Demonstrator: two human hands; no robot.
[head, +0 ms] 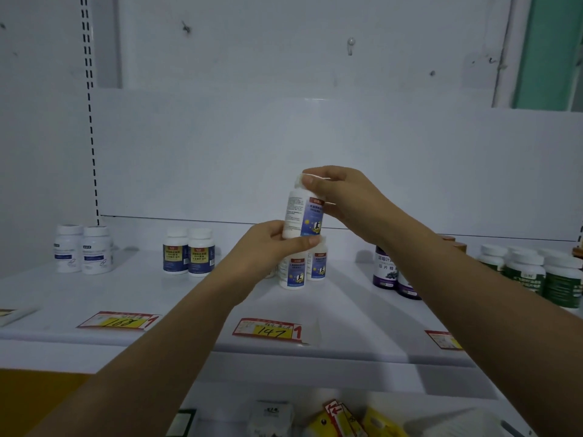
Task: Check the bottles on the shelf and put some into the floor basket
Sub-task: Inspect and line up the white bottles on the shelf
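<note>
I hold a white bottle (299,214) with a blue label up above the white shelf (340,307). My left hand (268,244) grips its base from below. My right hand (340,197) grips its white cap and upper body. Directly under it, two bottles of the same kind (303,269) stand on the shelf, partly hidden by my left hand. The floor basket is not in view.
Along the shelf stand two white bottles (83,250) at the left, two blue-and-yellow labelled bottles (189,253), purple bottles (394,272) and several green-labelled bottles (533,272) at the right. Price tags (268,329) lie on the front edge. Packets (340,417) lie on the lower shelf.
</note>
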